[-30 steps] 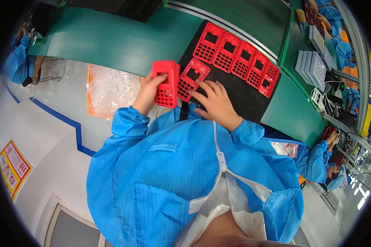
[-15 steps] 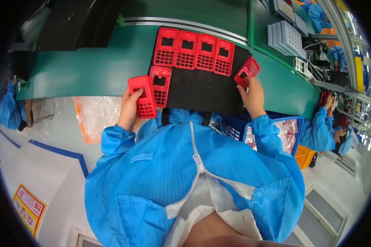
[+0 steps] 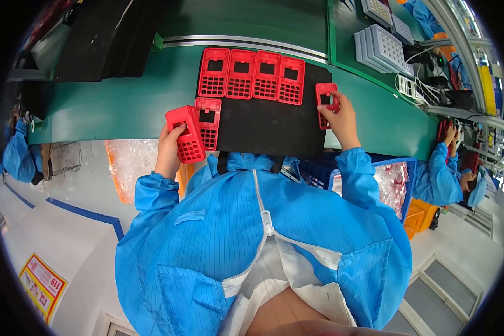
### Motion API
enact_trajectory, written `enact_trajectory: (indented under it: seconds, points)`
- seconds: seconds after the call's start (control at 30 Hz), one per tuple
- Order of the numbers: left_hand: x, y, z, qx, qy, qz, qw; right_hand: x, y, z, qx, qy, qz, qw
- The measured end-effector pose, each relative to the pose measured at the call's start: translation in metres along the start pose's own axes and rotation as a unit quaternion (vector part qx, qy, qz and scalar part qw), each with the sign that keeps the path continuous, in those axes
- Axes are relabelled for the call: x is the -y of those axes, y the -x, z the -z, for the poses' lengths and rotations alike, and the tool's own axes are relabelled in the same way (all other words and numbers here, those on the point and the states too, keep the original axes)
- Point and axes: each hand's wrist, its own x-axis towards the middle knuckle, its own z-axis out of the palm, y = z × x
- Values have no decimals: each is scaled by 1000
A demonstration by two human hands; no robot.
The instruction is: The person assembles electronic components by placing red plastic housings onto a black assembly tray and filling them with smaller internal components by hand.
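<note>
My left hand (image 3: 167, 151) grips a red plastic calculator housing (image 3: 192, 134) by its window end, thumb in the window; it looks thick, and I cannot tell whether several are stacked. At the right edge of a black mat (image 3: 269, 130), my right hand (image 3: 344, 122) pinches another red calculator housing (image 3: 321, 88), which stands lengthwise against the mat's edge. A row of several red housings (image 3: 241, 77) lies side by side along the mat's far edge. Below the row's left end sits a single red housing (image 3: 209, 124), just right of the held one.
The mat rests on a green workbench (image 3: 112, 109) with a metal rail (image 3: 246, 40) behind it. Stacked white trays (image 3: 378, 47) and cables stand at the far right. Below the bench are a blue crate (image 3: 411, 179) and a bag of clear plastic (image 3: 134, 165). A co-worker's hands (image 3: 450, 134) show at right.
The right-hand housing has turned from tilted to nearly straight and moved down onto the mat's right edge. My left hand keeps its hold. The whole view has shifted slightly.
</note>
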Motion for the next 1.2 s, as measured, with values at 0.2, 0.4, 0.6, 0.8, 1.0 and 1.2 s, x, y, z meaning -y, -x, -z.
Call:
enact_trajectory:
  seconds: [0.2,0.4,0.6,0.8,1.0,1.2]
  points:
    - [-13,14,-12,-63,-2,-20,998,29,-16,-19,-126,159,61,977]
    - [-23,48,-92,106,46,-38,993,109,44,-11,114,-296,37,948]
    - [-5,52,-127,156,10,40,987,125,81,-39,230,-391,-21,891]
    - [11,44,-135,154,-79,82,982,126,94,-20,144,-694,-166,685]
    - [10,33,-129,151,-119,56,980,72,92,-9,-1,-469,-61,881]
    - [16,34,-131,69,89,-117,987,47,102,1,-61,-34,75,995]
